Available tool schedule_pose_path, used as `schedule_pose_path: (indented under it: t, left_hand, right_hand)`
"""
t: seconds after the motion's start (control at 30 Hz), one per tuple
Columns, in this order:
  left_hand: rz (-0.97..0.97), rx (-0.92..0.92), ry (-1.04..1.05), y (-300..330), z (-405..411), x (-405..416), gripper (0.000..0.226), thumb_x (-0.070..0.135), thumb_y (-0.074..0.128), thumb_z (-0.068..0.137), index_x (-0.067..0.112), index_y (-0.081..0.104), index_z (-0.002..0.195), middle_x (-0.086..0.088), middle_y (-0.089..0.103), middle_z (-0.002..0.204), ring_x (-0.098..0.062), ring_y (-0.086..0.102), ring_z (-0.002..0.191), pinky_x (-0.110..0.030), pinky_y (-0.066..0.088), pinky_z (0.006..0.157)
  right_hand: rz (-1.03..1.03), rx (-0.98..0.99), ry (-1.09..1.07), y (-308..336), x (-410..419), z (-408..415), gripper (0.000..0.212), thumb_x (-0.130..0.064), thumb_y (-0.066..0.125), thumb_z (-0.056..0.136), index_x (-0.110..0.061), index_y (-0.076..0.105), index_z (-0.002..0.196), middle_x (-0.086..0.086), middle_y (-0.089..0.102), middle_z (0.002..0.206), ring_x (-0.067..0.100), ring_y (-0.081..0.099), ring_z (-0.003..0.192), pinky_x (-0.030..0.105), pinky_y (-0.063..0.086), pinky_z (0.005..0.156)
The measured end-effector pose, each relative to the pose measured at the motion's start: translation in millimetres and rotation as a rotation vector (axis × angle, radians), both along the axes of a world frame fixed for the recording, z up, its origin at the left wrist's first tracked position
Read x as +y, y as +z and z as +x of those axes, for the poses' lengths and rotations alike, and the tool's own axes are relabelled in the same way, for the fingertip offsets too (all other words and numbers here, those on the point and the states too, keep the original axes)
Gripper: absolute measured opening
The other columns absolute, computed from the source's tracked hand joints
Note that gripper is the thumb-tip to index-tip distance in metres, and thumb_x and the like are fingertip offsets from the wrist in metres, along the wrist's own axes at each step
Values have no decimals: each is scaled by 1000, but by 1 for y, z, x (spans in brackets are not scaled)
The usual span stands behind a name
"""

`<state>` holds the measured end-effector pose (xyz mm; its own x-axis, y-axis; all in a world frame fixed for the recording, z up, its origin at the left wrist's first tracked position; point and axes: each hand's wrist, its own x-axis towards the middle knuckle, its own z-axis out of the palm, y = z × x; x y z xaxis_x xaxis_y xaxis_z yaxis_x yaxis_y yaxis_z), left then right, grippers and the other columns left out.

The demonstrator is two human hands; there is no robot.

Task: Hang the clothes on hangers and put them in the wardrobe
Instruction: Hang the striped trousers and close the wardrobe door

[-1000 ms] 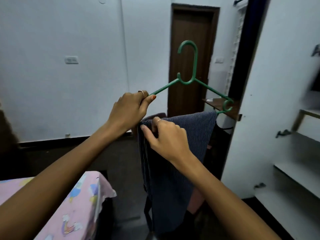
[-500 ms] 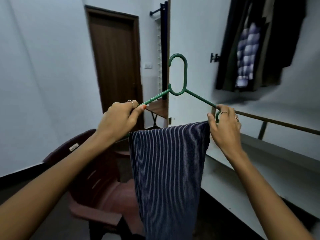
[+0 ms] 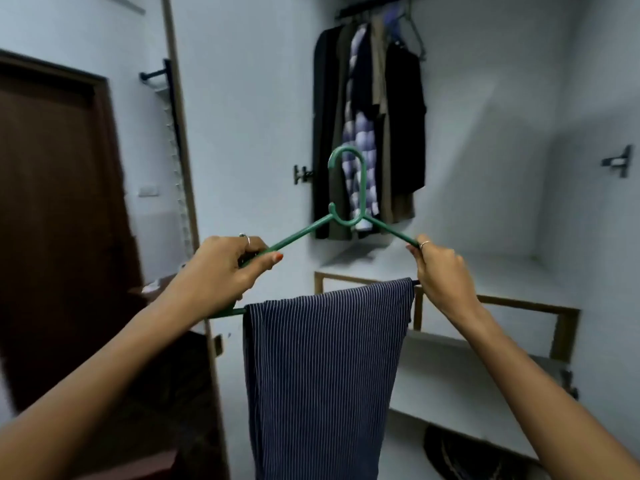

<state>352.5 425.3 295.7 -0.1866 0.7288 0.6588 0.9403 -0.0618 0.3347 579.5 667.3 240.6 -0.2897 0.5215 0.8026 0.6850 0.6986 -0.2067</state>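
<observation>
I can't see the green hanger (image 3: 347, 188) ends, covered by my left hand (image 3: 225, 268) and right hand (image 3: 441, 271). Striped trousers (image 3: 325, 368) run off the near edge. Far hanging clothes (image 3: 369, 126) are blurred; their rail is cropped at the top.

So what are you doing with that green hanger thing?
A person is hanging up clothes. The left hand grips one arm of the green hanger and the right hand grips the other. Striped dark blue trousers are draped over its bottom bar. The hanger is held up facing the open wardrobe, where other clothes already hang from the rail at the top. It is not on the rail yet.
</observation>
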Motion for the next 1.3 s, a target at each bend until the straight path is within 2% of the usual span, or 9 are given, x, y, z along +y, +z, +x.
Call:
schedule_pose_path:
  t: [0.13,0.27,0.4,0.63,0.7,0.77,0.9,1.03,1.3]
  left_hand:
    - [-36,-22,-183,19,-24,65,8,28,61,92,26,64,84,5,66,61,-9,60,51,-18,47,53]
    - [52,-78,-313,26,-35,133,14,24,53,96,24,63,87,6,67,63,-13,60,57,-25,48,59]
    - [168,-238,-397,39,-28,202,16,18,54,96,15,61,83,-7,63,58,-23,65,47,-23,50,46]
    - [432,-119,-339,109,-11,344,27,23,59,94,3,63,77,-10,61,55,-11,54,31,-18,39,31]
    - [503,-122,-342,142,-4,389,27,23,59,94,2,65,78,-11,61,56,-12,56,34,-22,44,32]
    - [571,-121,-349,173,2,431,27,24,60,94,3,67,79,-12,62,56,-17,59,38,-28,48,34]
    - [654,-58,-291,232,10,501,33,29,60,94,3,66,74,-8,60,54,-11,55,32,-20,39,31]
    - [706,-59,-254,281,16,564,35,31,58,94,6,63,69,-8,60,56,-9,54,31,-16,37,31]
    - [738,-59,-193,349,33,671,33,31,57,95,3,66,81,-8,63,64,-12,59,37,-20,45,35]
  right_hand:
    - [70,39,-155,26,56,7,28,-28,42,102,-3,53,96,18,62,73,40,58,66,33,27,52]
    - [99,70,-247,49,118,18,28,-28,42,102,-4,54,96,12,57,68,38,58,64,33,28,50]
    - [143,70,-310,72,180,24,29,-31,40,102,-5,53,98,16,62,71,39,58,64,38,40,50]
    - [118,111,-243,148,311,37,31,-35,42,101,-8,55,95,13,60,70,37,59,65,40,48,57]
    - [49,160,-188,179,350,41,29,-32,45,100,-7,58,96,16,64,79,37,61,73,38,48,63]
    - [43,212,-202,206,384,42,28,-25,48,99,-3,59,112,21,65,99,38,61,92,37,46,73]
    - [223,363,-172,241,432,39,41,-17,44,99,-5,44,139,18,49,139,35,46,127,43,35,108]
    - [298,343,-44,244,460,25,40,-25,40,101,-13,45,138,12,49,140,29,44,130,39,33,110]
    - [64,290,164,205,508,-11,54,-48,37,97,-29,32,148,-4,24,157,12,21,145,43,19,119]
